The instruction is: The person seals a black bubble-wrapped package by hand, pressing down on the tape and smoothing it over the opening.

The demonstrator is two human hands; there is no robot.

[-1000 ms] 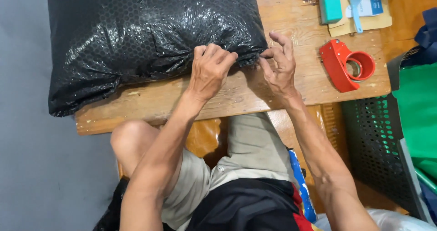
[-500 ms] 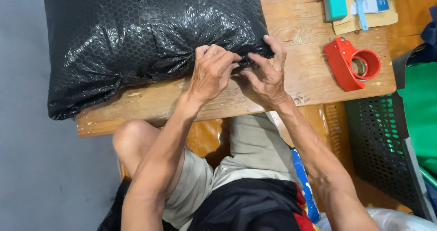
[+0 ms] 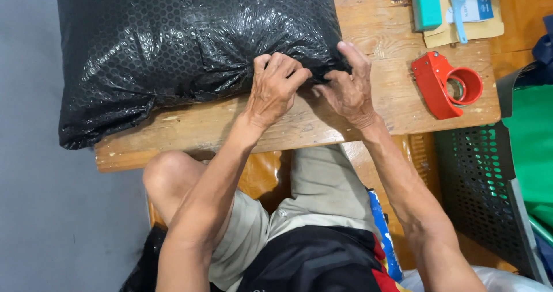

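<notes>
A: Main object?
B: Black bubble-wrap package (image 3: 190, 50), big and stuffed, covering the table's (image 3: 345, 125) far left, overhanging the left edge.
A: Hands?
B: Both at its near-right corner. Left hand (image 3: 276, 87) curled shut, pinching gathered wrap. Right hand (image 3: 348, 84) touching beside it, fingers bent, thumb gripping the same flap.
A: Progress?
B: Judging by this: bundle is wrapped and bunched, corner folded and held down, no tape visible there. Sealing looks left.
A: Surroundings?
B: Red tape dispenser (image 3: 446, 84) near the right edge, untouched. Teal block (image 3: 426, 4), blue brush (image 3: 459, 7) on a brown envelope (image 3: 455, 33) at the far-right corner. Black crate (image 3: 478, 194) beside the table.
</notes>
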